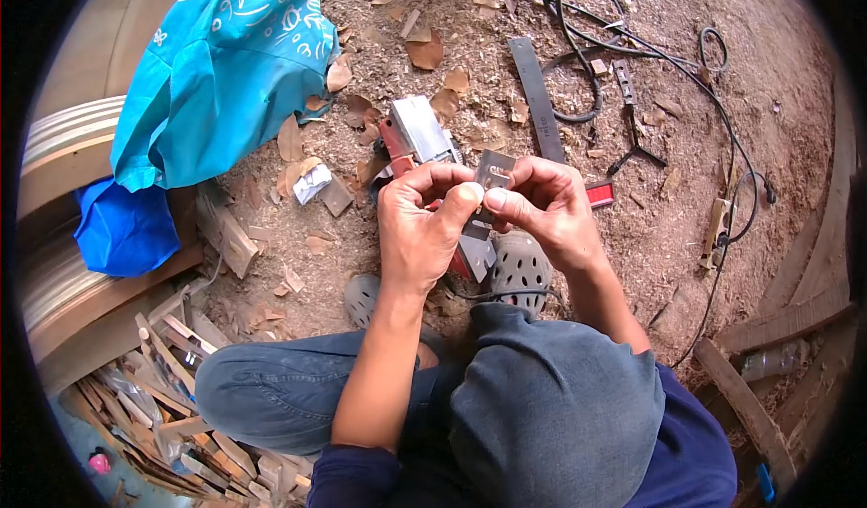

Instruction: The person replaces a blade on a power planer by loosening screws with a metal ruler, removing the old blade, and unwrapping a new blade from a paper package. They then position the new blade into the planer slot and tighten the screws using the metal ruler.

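Held up above the ground between my two hands is a small slotted metal plate (pixel 496 162), which looks like a blade holder of a planer. The thumb and fingers of my left hand (pixel 417 228) pinch its left side. My right hand (pixel 553 217) pinches it from the right, with the thumb tips almost meeting. Fingers cover part of the plate's middle. Just beyond and below my hands lies a red and silver power tool (pixel 421 127), apparently an electric planer, partly hidden by my left hand.
A flat metal bar (pixel 538 102), a three-armed wrench (pixel 638 151) and a red-faced block (pixel 600 193) lie on the shavings. A black cable (pixel 668 55) loops at the right. Turquoise cloth (pixel 226 83) hangs at the left, above scrap wood (pixel 235 454).
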`<state>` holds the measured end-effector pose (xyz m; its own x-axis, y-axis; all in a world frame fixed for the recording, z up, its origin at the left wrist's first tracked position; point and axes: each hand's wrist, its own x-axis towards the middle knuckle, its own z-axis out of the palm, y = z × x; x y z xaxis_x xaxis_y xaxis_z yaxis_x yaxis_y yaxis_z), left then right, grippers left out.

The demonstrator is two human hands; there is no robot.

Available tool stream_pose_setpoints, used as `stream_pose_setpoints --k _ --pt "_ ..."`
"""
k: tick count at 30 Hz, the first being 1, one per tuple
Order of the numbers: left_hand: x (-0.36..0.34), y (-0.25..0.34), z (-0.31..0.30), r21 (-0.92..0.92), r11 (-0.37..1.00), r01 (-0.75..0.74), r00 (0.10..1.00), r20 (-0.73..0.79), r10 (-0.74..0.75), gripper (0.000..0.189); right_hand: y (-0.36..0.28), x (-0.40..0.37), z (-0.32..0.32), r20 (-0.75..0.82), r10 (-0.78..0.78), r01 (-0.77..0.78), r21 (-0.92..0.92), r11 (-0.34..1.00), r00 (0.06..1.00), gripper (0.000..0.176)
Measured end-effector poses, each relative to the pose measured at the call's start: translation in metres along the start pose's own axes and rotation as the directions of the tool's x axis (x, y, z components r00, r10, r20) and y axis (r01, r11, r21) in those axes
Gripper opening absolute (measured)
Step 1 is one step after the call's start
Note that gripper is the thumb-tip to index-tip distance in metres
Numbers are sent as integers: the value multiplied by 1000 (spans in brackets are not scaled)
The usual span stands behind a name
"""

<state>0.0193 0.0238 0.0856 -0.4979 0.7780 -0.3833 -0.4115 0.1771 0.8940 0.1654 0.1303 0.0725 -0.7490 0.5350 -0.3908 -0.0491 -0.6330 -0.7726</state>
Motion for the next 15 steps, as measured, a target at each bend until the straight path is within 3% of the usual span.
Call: stream_pose_setpoints --k 2,7,15 --pt "0 0 0 -6 1000 -9 1000 2 9 18 -5 -2 2 -2 -9 8 -91 996 1000 18" --pt "0 7 1 -27 996 85 996 30 -84 19 -8 -3 4 -29 -7 5 -58 998 1000 18" --pt "-1 8 -4 -8 999 38 998 41 -38 20 -3 -3 6 -16 -37 36 -61 997 999 18"
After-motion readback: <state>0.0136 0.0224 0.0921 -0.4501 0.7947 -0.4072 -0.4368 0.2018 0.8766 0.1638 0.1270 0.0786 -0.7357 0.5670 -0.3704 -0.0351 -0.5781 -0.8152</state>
